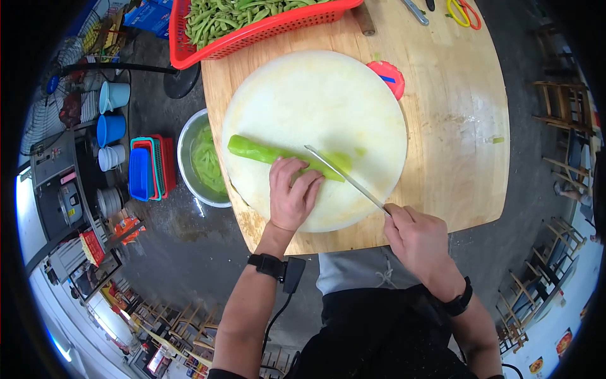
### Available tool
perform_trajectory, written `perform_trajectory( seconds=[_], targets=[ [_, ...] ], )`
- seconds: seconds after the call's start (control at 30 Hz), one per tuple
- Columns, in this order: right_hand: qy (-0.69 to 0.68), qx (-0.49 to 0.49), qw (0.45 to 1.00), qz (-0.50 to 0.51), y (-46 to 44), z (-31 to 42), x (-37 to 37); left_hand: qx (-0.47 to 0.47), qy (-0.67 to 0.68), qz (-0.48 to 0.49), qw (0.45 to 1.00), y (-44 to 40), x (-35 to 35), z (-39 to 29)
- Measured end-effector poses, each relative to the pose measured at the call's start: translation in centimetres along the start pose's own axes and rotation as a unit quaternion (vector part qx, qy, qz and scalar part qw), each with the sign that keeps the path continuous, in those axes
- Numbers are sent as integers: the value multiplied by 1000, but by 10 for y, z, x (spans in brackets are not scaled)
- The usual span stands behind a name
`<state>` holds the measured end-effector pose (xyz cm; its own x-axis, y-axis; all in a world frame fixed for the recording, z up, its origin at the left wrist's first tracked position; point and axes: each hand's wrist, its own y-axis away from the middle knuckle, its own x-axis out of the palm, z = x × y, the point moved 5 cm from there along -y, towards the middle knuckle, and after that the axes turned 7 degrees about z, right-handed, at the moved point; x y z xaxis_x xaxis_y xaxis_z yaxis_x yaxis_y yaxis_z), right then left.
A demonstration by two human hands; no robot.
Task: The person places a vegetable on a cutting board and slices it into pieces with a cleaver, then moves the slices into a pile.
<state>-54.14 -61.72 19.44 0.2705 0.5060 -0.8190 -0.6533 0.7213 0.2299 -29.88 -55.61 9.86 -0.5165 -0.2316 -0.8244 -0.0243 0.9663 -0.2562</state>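
Note:
A long green vegetable (252,150) lies across the round white cutting board (303,88), slanting down to the right. My left hand (291,192) presses on it with bent fingers, near its middle. The handle of a knife (360,186) is in my closed right hand (413,243). Its blade points up and left, with the tip over the vegetable just right of my left fingers. Pale green cut pieces or a flattened end lie by the blade; I cannot tell which.
A red basket (278,27) of green beans stands at the table's back left. Beside the board is a red round item (388,79). Scissors (464,12) lie at the back right. A metal bowl (187,170) with green pieces stands left of the table.

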Motion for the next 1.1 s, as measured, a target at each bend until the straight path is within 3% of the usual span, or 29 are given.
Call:
perform_trajectory(
  seconds=[0.27,1.1],
  targets=[
    [21,-45,999,18,-11,22,-5,-3,-12,-2,1000,1,0,0],
    [40,-53,996,58,-12,21,7,9,-18,14,1000,6,5,7]
  ],
)
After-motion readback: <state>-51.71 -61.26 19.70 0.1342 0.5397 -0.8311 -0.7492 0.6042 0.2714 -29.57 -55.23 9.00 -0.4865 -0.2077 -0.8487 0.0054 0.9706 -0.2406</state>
